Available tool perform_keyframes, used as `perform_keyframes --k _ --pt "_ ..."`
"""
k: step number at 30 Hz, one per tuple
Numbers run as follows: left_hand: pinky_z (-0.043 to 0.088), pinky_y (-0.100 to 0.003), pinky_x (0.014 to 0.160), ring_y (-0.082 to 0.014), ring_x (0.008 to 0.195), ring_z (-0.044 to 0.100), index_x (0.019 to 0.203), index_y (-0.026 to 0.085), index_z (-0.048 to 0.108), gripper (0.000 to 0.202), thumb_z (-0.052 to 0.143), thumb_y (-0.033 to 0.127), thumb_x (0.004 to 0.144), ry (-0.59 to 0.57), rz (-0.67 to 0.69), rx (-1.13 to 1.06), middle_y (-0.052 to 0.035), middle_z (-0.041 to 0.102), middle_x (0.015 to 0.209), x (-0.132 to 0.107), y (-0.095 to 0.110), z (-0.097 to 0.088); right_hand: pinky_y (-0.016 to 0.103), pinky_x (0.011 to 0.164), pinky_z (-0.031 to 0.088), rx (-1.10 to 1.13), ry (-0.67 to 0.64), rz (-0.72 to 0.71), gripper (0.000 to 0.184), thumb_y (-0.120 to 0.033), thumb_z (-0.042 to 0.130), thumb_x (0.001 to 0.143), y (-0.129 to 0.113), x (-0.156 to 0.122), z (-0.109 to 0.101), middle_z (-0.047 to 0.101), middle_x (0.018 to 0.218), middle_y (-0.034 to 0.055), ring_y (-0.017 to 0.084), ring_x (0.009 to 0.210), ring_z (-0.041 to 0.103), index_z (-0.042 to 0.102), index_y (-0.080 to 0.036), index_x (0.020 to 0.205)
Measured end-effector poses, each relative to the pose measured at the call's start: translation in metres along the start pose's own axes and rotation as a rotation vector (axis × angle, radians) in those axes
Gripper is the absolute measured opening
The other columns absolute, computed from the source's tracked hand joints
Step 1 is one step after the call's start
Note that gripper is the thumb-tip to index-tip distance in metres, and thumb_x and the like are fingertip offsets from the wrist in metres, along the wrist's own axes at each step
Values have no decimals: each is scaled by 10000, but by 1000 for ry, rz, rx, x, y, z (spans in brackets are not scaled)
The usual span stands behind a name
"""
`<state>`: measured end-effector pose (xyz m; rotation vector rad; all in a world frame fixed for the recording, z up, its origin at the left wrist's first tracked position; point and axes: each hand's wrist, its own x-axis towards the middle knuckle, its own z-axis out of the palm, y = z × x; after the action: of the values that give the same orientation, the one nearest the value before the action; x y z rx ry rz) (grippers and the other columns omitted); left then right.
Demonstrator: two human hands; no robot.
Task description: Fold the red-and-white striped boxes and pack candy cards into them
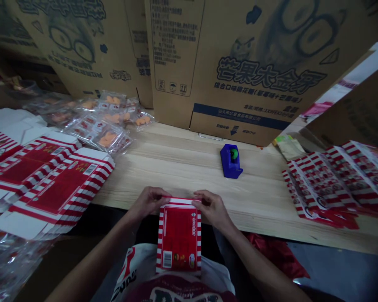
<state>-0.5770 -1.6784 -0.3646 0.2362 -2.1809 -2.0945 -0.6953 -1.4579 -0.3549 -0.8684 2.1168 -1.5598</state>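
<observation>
Between my hands, at the table's front edge, is a red box point(179, 235) with red and white striped sides and a barcode low on its face. My left hand point(149, 201) pinches the box's far left corner. At the far right corner, the fingers of my right hand point(212, 207) are closed on the same edge. The near end of the box rests against my body. A blue tape dispenser point(230, 161) with a green core stands on the table beyond my right hand.
Flattened striped cartons point(63, 184) lie stacked at left, with clear packets of orange pieces point(108, 119) behind them. Large cardboard boxes point(227, 75) line the back. Several striped boxes point(334, 180) stand in a row at right on the wooden table point(176, 155).
</observation>
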Motion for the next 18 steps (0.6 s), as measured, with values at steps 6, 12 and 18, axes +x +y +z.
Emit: perform_keyframes --k 6,12,18 --pt "463 -260 601 -161 594 622 711 138 745 227 785 356 660 -103 -110 -128 -55 718 652 10 10 -16 214 468 343 -162 -52 -60 140 -240 638 752 -18 17 2 541 548 -30 105 508 458 601 -184 629" --pt "459 -249 603 -162 652 622 806 120 730 213 714 326 752 -143 -21 -3 -67 705 742 2 4 -5 237 560 412 -217 -85 -96 208 -233 563 825 -14 11 -2 600 619 -6 133 598 543 553 -188 622" --pt "437 -235 612 -147 669 582 771 133 709 183 690 315 778 -12 87 -14 -44 649 725 -2 -9 14 286 662 478 -215 -94 -206 101 -277 611 852 -11 -5 -3 691 802 36 176 721 624 653 -202 799"
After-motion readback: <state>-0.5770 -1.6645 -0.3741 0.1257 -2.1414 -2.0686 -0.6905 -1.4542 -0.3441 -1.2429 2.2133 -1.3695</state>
